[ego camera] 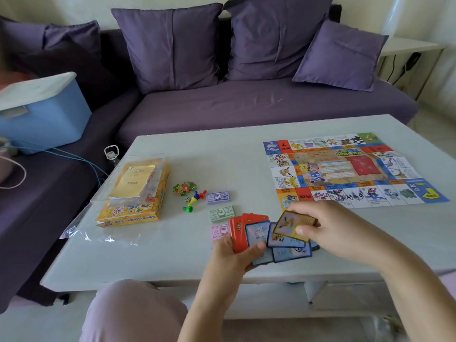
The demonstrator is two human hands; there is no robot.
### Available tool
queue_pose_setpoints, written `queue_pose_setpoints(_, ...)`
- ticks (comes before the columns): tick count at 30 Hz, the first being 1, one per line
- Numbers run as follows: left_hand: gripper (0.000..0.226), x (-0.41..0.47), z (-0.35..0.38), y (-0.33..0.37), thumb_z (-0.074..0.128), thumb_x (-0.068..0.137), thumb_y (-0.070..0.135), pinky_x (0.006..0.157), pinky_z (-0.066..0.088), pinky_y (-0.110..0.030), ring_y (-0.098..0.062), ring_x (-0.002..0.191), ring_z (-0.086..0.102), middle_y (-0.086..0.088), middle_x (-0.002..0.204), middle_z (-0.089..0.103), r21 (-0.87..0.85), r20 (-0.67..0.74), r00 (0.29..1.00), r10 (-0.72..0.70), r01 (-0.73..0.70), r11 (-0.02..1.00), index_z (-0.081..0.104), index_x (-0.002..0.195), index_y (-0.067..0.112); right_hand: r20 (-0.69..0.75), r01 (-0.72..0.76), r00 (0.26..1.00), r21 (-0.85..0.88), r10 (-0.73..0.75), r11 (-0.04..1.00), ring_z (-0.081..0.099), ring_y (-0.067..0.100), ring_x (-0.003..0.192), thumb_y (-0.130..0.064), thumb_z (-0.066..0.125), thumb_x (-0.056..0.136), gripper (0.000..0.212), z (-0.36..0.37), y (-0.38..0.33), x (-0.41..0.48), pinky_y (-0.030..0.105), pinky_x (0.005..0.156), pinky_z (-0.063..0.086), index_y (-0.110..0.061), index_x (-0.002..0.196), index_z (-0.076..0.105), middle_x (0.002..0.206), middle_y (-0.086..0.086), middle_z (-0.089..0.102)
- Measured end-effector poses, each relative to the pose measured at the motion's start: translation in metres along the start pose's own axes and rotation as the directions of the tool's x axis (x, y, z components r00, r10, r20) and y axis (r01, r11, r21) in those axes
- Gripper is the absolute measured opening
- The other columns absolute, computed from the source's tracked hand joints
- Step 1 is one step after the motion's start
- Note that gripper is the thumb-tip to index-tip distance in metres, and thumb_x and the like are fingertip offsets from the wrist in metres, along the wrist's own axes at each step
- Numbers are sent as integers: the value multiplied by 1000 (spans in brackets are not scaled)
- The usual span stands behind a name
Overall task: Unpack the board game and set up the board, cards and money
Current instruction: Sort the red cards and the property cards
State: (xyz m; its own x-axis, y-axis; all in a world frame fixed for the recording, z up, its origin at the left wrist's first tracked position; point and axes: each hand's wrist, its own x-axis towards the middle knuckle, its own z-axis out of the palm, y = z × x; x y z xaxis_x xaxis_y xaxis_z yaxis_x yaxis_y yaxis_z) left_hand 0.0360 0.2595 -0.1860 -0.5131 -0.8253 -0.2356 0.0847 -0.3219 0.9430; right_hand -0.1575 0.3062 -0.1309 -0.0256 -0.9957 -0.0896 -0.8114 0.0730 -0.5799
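The paper game board [345, 169] lies unfolded on the right half of the pale table [172, 253]. My left hand [234, 257] grips a fanned bunch of red and blue cards [249, 233] just above the table's near edge. My right hand [328, 228] pinches a small stack of orange-framed cards [293, 224] over that fan. Three money piles lie in a column left of the cards: purple [218, 197], green [222, 214], and pink [218, 232], partly hidden by the cards. The yellow game box [133, 198] rests on the left of the table.
Coloured pawns [196, 198], a die and a heap of small tokens [184, 188] sit between box and money. Clear plastic wrap [84, 230] lies around the box at the table's left edge. A blue lidded bin [42, 114] stands on the purple sofa [246, 102] behind.
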Motion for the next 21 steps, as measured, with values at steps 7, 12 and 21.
queue_pose_setpoints(7,26,-3,0,3,67,82,-4,89,54,-43,-28,95,70,-11,100,73,102,68,995,-75,68,992,66,104,9,-24,65,997,-77,-67,995,53,3,76,-14,51,95,21,7,-25,6,24,69,44,-31,82,51,84,-12,56)
queue_pose_setpoints(12,26,-2,0,5,64,80,-10,80,58,-35,-24,88,71,-8,93,75,33,-11,998,-70,70,997,66,97,9,-265,30,964,193,22,981,58,7,82,-14,60,91,14,21,-17,6,15,68,42,-23,81,56,85,-9,62)
queue_pose_setpoints(21,23,8,6,2,57,80,-16,54,56,-25,-21,68,72,-12,84,74,-295,-289,954,-72,-17,955,64,92,1,-68,16,903,992,425,124,69,21,83,7,55,85,23,49,-8,9,30,70,57,-4,104,63,95,12,73)
